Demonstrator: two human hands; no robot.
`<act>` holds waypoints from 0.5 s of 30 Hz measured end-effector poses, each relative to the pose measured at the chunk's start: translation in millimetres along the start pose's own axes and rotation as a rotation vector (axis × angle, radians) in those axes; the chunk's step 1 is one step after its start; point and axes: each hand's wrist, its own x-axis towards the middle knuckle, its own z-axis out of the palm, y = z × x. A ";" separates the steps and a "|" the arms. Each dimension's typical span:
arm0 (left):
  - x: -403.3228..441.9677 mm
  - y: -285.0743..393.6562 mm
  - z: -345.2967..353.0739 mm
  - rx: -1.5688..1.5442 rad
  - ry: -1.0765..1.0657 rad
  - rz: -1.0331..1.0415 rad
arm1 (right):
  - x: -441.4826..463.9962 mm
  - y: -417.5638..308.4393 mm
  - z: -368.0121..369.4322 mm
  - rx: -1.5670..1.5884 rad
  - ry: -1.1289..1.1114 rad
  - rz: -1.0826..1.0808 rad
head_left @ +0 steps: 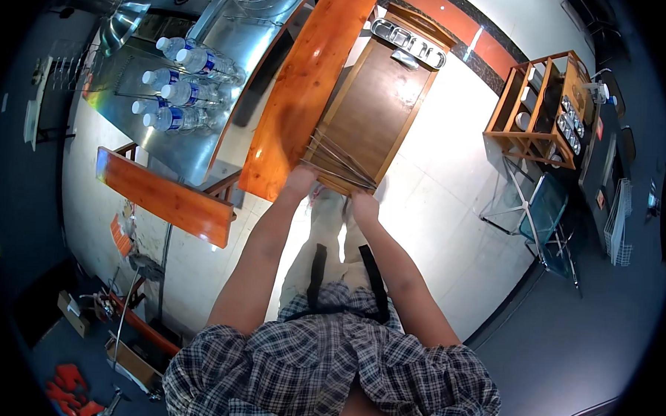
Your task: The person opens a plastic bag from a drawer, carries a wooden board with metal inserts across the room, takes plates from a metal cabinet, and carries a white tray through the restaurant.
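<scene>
Both my hands are at the near end of a brown wooden cart [374,106] with a raised rim. My left hand [301,178] is closed round its near left corner, and my right hand [364,203] is closed at the near right corner. Several thin metal rods [339,158] lie across the cart top between my hands. At the far end of the cart sits a metal tray with round and oval compartments [385,32], and a small clear packet [405,59] lies just below it.
A long orange wooden bench [293,95] runs along the cart's left side. Plastic bottles [193,94] stand on a steel table [131,65]. A shorter bench [162,197] is at left. A wooden shelf cart [534,105] and a folding stool [545,210] stand at right.
</scene>
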 end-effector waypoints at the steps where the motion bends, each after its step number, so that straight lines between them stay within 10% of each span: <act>1: 0.7 -6.8 -3.9 -0.045 0.006 0.018 | 8.2 -6.4 2.9 -0.002 0.004 -0.002; 15: -99.7 -2.4 -7.9 -0.175 0.427 -0.314 | 14.8 -72.2 -25.0 -0.112 -0.298 -0.198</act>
